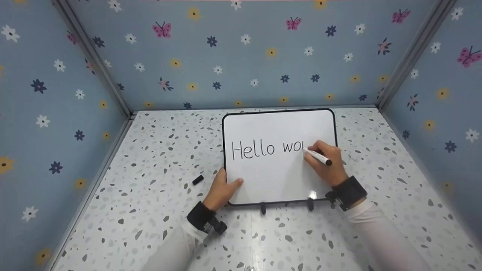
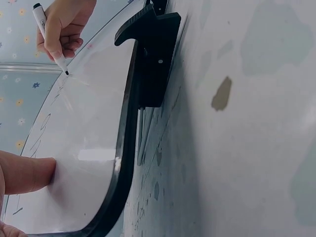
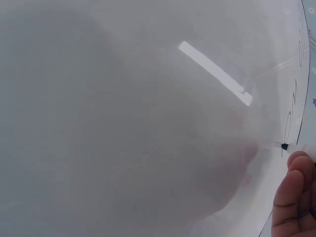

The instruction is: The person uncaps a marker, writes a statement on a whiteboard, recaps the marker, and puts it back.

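A black-rimmed whiteboard [image 1: 271,177] leans back at a tilt on its stand. Handwriting in black reads "Hello wo" [image 1: 253,149], followed by a short upright stroke under the pen tip. My right hand [image 1: 330,165] pinches a white marker [image 1: 318,156] whose black tip touches the board at that stroke. At the lower left edge, my left hand [image 1: 221,191] grips the board, its thumb [image 2: 29,173] pressed on the white face and the other fingers mostly hidden behind. In the right wrist view, the fingertips [image 3: 291,187] sit close behind the marker's tip.
A loose black marker cap [image 1: 198,180] lies on the speckled tabletop [image 1: 162,150], left of the board. Black support feet [image 1: 263,208] stick out below the board's bottom rim. Flower-patterned panels [image 1: 244,56] enclose the table at the back and both sides.
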`<state>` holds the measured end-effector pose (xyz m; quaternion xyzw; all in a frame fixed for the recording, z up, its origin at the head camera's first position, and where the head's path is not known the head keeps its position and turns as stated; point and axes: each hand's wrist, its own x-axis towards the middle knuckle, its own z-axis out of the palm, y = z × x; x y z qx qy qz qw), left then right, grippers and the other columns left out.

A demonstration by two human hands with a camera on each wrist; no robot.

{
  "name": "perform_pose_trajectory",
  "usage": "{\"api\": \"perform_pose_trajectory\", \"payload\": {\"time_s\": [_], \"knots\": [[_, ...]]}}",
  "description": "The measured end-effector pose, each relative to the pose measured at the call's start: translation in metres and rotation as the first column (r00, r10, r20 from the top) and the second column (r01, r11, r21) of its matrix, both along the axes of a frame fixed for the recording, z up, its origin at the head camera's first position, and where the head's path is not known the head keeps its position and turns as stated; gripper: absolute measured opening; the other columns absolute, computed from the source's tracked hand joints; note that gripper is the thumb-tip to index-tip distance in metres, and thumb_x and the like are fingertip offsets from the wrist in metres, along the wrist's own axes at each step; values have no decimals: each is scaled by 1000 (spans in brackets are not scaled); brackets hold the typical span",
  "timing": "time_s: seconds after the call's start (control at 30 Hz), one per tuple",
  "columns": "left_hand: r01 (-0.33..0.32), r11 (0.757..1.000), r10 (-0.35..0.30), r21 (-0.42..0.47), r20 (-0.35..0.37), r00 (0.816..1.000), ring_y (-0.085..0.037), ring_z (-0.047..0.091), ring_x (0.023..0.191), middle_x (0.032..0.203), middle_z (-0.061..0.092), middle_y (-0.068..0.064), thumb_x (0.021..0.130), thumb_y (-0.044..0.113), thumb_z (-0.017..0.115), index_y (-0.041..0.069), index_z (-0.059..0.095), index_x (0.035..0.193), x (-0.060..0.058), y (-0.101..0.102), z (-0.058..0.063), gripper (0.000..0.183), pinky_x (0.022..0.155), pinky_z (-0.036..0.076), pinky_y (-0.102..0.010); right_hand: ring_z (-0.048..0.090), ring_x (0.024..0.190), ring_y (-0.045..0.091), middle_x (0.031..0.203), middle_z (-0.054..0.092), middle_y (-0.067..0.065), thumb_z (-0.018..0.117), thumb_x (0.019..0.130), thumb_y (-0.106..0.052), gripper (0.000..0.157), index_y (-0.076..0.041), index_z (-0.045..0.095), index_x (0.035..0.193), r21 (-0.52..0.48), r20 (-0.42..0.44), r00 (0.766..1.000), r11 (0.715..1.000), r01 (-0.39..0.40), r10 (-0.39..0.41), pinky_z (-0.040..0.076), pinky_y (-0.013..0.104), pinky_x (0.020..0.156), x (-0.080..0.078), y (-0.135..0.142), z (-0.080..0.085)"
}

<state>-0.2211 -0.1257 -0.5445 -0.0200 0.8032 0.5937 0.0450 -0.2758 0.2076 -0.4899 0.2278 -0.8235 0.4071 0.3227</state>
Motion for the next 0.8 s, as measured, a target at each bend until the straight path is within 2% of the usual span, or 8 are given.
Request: {"api": "perform_pose_trajectory", "payload": {"time_s": [0.37,0.6,0.8], "knots": [[-13,1000,13,-9,11,1000,-42,57,144,155,56,-28,100,14,69,-3,45,154,1,0,3,62,126,43,-56,54,58,10,69,74,13,71,75,7,8,1,66,73,-11,-2,1000,1000,1,-1,38,10,54,4,1,-4],[-3,1000,3,-3,-8,1000,-43,56,145,156,54,-29,100,13,69,-5,44,154,0,0,2,62,127,42,-56,53,58,11,68,72,12,71,76,8,8,1,67,75,-12,-4,1000,1000,2,-2,37,10,55,2,1,-3],[-5,1000,5,2,7,1000,-43,54,147,157,54,-29,101,14,69,-4,44,154,1,0,2,61,128,40,-56,51,57,10,67,71,13,70,76,8,7,2,67,76,-27,-7,1000,1000,8,-8,36,11,55,-2,0,-1]]}}
